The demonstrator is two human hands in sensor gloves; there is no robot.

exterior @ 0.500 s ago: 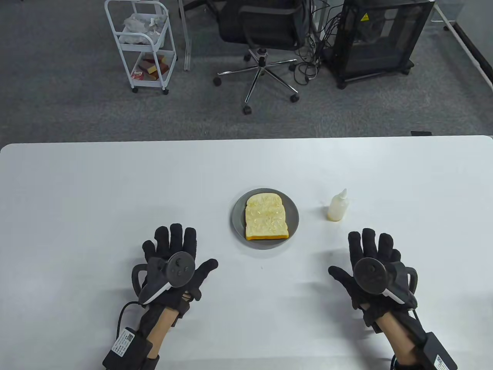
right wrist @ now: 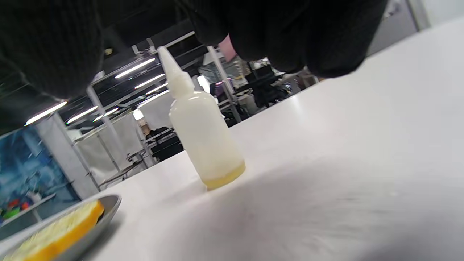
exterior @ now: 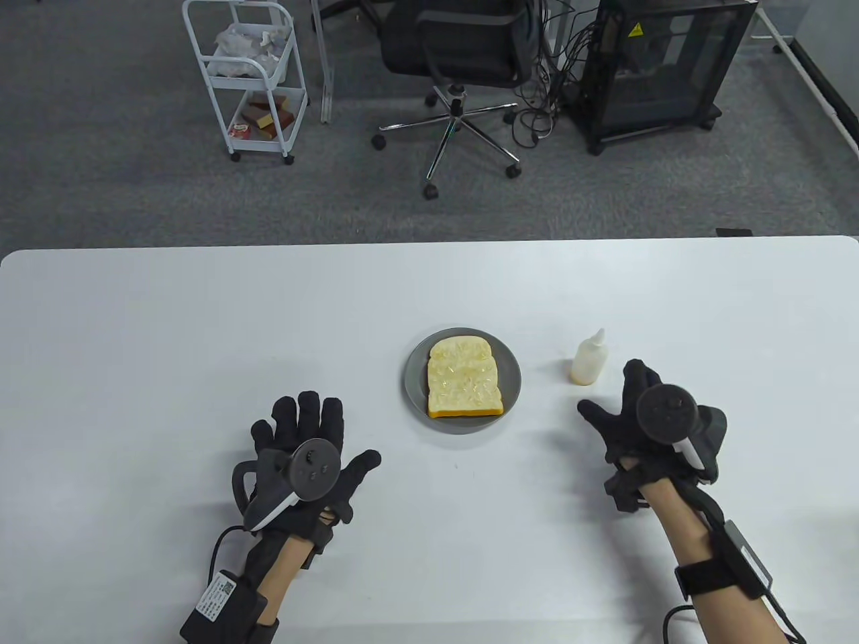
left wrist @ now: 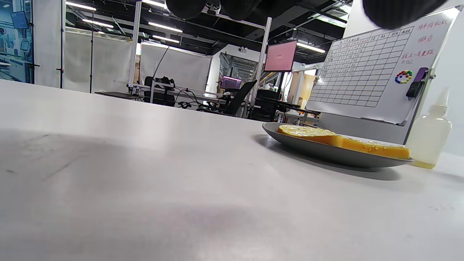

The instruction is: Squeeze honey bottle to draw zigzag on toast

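Observation:
A slice of toast [exterior: 464,384] lies on a grey plate [exterior: 413,376] at the table's middle. A small translucent honey bottle [exterior: 590,359] with a pointed white nozzle stands upright to the plate's right; it also shows in the right wrist view [right wrist: 203,141] and the left wrist view [left wrist: 431,136]. My right hand [exterior: 621,409] is open, just in front of and to the right of the bottle, not touching it. My left hand [exterior: 309,436] lies open and flat on the table, left of the plate, holding nothing.
The white table [exterior: 168,335] spreads wide around the plate. Beyond its far edge stand a white cart [exterior: 248,74], an office chair [exterior: 456,60] and a black cabinet [exterior: 661,67] on the floor.
My right hand has moved forward toward the honey bottle and tilted, with the thumb spread out. My left hand has stayed in place.

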